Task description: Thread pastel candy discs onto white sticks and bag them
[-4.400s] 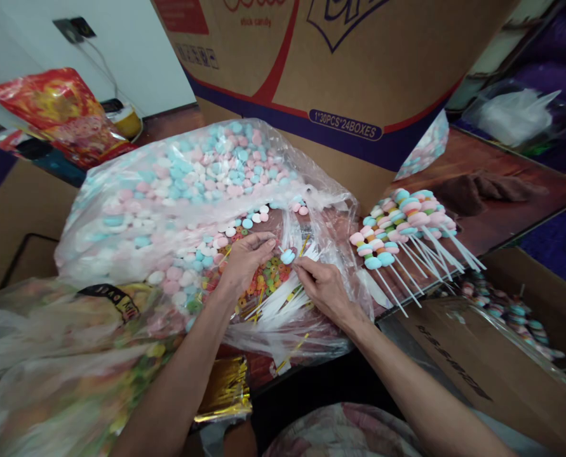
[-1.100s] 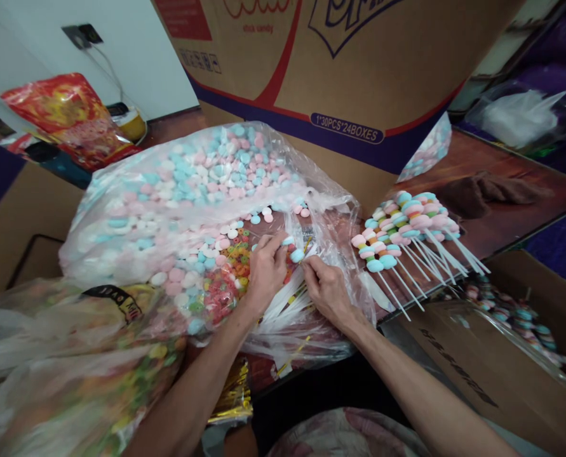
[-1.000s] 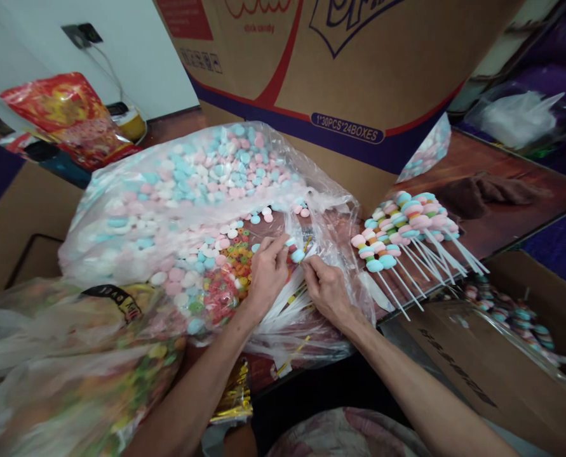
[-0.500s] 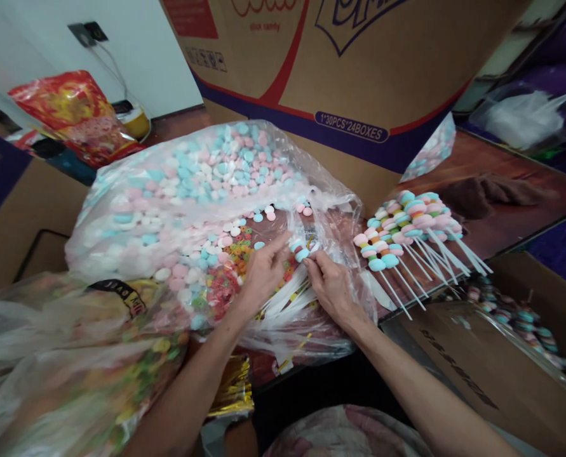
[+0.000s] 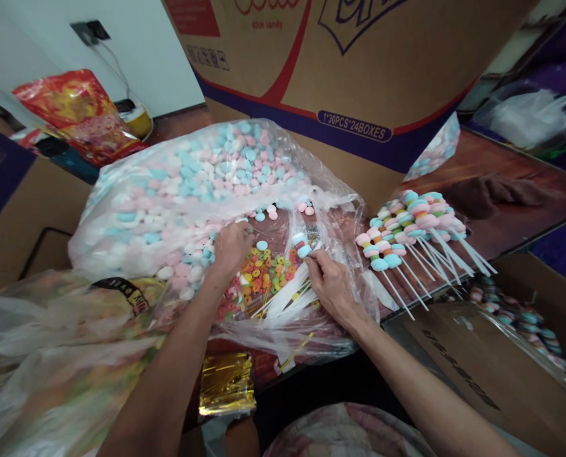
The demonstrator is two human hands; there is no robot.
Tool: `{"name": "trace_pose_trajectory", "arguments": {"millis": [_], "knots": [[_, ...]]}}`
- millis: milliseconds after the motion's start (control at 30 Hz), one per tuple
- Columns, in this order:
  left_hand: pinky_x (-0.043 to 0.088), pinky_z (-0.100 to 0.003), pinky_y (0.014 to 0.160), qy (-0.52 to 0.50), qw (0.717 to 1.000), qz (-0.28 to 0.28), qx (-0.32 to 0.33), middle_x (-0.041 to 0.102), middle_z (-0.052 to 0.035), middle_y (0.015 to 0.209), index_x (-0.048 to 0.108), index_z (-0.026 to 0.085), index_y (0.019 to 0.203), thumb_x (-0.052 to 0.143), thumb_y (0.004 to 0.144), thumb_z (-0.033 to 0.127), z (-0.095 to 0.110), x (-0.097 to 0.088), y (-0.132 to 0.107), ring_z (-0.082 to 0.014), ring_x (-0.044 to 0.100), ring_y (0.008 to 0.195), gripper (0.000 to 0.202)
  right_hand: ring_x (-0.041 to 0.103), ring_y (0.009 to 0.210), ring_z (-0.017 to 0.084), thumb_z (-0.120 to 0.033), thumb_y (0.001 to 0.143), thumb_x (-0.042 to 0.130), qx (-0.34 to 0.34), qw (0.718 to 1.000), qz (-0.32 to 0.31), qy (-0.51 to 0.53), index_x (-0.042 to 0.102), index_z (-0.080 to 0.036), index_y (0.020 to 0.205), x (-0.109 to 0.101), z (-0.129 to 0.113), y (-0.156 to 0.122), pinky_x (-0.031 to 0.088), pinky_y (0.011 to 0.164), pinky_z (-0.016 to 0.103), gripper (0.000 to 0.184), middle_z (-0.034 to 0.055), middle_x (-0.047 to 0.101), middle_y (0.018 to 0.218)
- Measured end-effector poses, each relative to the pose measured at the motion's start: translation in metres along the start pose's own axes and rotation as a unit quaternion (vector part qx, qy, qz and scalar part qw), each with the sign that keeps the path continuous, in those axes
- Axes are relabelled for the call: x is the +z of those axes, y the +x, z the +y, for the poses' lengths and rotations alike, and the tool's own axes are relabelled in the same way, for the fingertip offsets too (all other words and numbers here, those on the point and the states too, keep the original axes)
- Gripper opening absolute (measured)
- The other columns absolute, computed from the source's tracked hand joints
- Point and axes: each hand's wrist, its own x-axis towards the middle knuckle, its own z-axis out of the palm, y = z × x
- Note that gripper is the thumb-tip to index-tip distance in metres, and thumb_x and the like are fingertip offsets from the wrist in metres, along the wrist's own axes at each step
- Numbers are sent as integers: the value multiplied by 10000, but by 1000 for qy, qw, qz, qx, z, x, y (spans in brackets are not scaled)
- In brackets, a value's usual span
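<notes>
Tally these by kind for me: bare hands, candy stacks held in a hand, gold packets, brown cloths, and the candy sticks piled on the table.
Hands: 2 (left hand, right hand)
Candy stack in the right hand: 1
Gold packet: 1
Brown cloth: 1
Total: 5, leaving out the piled candy sticks, which overlap too much to count.

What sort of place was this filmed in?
Probably a small candy-assembly workspace, though whether a home or a workshop I can't tell. The signs: a big plastic bag of pastel sweets, candy sticks piled on the table, and a large carton printed "stick candy".
</notes>
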Motion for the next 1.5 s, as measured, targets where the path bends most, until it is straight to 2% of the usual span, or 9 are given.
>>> {"name": "trace_pose_trajectory", "arguments": {"millis": [300, 500, 767, 933, 1033, 1100, 1367, 1433, 1500], "knots": [[470, -310, 769, -129, 991, 33, -24, 724, -47, 793, 680, 208, 760, 557, 734, 216, -14, 2, 3, -210, 638, 760, 126, 625, 606, 187, -299, 999, 419, -4, 1000, -6, -12, 637, -207, 956, -1, 0, 0, 369, 589, 273, 240, 51, 703, 745], [458, -297, 731, -203, 977, 51, -42, 637, -30, 750, 611, 197, 775, 544, 776, 232, -4, -6, 2, -181, 584, 711, 75, 629, 605, 186, -305, 1002, 407, -7, 1000, -11, -17, 631, -209, 958, 1, 1, 0, 376, 593, 273, 248, 43, 703, 731], [424, -248, 639, -256, 966, 21, 14, 613, 11, 694, 640, 197, 798, 594, 806, 266, 20, -73, -51, -135, 531, 654, 83, 624, 608, 204, -342, 994, 421, -9, 1000, -8, -25, 640, -209, 935, -1, 3, -2, 354, 582, 285, 263, 56, 696, 721], [443, -228, 556, -280, 953, 75, -89, 647, 17, 692, 689, 208, 824, 674, 791, 317, -1, -125, -100, -123, 558, 599, 115, 612, 604, 204, -331, 997, 412, -20, 999, -16, -37, 643, -206, 924, -2, 3, -3, 342, 583, 288, 272, 57, 685, 710], [455, -225, 555, -246, 950, 140, -131, 670, 20, 724, 708, 215, 906, 698, 789, 325, -19, -142, -125, -123, 574, 615, 161, 607, 597, 200, -327, 992, 419, -21, 999, -16, -41, 645, -204, 919, 0, 4, -4, 338, 576, 283, 268, 57, 685, 719], [482, -237, 610, -223, 953, 147, -144, 692, 14, 769, 707, 211, 916, 698, 787, 326, -28, -145, -135, -134, 604, 668, 173, 601, 584, 195, -326, 988, 421, -19, 999, -21, -42, 648, -203, 927, 1, 5, -4, 336, 569, 279, 265, 55, 685, 717], [496, -270, 658, -48, 996, -22, -73, 729, -15, 807, 750, 203, 909, 560, 851, 391, -52, -126, -128, -179, 638, 712, 274, 633, 617, 202, -331, 992, 413, -19, 998, -32, -48, 640, -203, 926, 0, 5, -2, 348, 583, 275, 269, 52, 691, 711], [530, -306, 770, -59, 998, -11, -13, 745, -47, 946, 749, 211, 900, 547, 855, 354, -50, -124, -123, -212, 672, 851, 252, 637, 614, 204, -327, 995, 406, -18, 998, -31, -51, 640, -201, 934, 0, 4, -2, 350, 582, 278, 273, 58, 699, 724], [529, -329, 853, -59, 996, 60, 11, 735, -62, 1032, 739, 224, 935, 553, 868, 318, -40, -124, -120, -219, 673, 948, 219, 637, 609, 206, -327, 997, 402, -18, 998, -33, -57, 641, -201, 935, 1, 4, -1, 349, 580, 281, 277, 62, 701, 728]]}}
